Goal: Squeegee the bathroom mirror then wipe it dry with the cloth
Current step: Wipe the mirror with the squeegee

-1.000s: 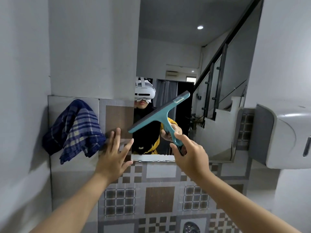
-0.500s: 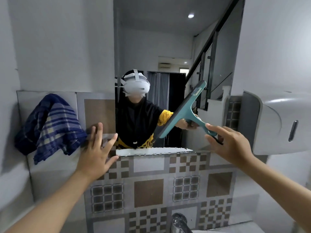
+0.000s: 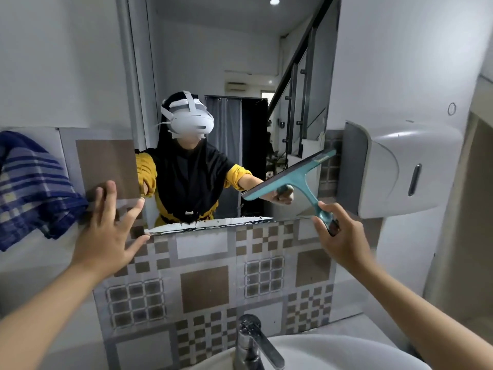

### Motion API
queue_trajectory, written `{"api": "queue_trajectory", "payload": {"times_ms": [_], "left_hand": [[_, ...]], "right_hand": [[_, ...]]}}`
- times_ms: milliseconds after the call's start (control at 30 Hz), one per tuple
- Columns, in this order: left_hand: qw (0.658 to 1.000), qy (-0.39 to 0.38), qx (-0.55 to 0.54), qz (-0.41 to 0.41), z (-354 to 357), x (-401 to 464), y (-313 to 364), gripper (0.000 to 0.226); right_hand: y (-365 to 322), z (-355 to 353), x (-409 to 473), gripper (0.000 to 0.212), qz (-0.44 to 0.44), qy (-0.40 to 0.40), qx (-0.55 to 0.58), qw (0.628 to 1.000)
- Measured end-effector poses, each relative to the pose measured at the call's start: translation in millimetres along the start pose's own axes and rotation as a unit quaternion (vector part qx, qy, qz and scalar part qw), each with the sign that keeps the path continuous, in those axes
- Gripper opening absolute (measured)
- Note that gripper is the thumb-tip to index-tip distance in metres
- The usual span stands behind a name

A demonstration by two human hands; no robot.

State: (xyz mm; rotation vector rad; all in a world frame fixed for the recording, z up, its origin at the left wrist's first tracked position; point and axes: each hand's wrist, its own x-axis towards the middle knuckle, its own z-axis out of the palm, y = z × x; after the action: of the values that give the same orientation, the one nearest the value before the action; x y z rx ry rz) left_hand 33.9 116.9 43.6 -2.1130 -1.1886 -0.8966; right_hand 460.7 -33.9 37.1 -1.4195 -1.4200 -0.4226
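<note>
Squeegee low on the mirror

Right hand grips its handle; left hand spread flat on tile beside the cloth.

The right hand grips the handle of the teal squeegee, and its blade lies tilted on the mirror near the lower right corner. The left hand has spread fingers and presses on the tiled wall at the mirror's lower left corner. A blue checked cloth hangs on the wall just beside this hand. A white dispenser is fixed at the mirror's right edge. Below are a chrome tap and a white basin.
</note>
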Motion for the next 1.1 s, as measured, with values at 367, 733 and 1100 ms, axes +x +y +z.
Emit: {"api": "queue_trajectory", "payload": {"times_ms": [367, 733, 1100], "left_hand": [[1.000, -0.012, -0.023, -0.017, -1, -2, 3, 0.078], [0.999, -0.003, -0.047, -0.019, 3, -3, -2, 0.077], [0.999, 0.004, -0.046, -0.016, 3, -2, -3, 0.077]], "right_hand": [[-35, 42, -35, 0.018, 0.138, 0.055, 0.120, 0.982], [-96, 82, -58, 0.015, 0.302, 0.108, 0.206, 0.924], [-177, 110, -52, 0.009, 0.414, 0.111, 0.348, 0.834]]}}
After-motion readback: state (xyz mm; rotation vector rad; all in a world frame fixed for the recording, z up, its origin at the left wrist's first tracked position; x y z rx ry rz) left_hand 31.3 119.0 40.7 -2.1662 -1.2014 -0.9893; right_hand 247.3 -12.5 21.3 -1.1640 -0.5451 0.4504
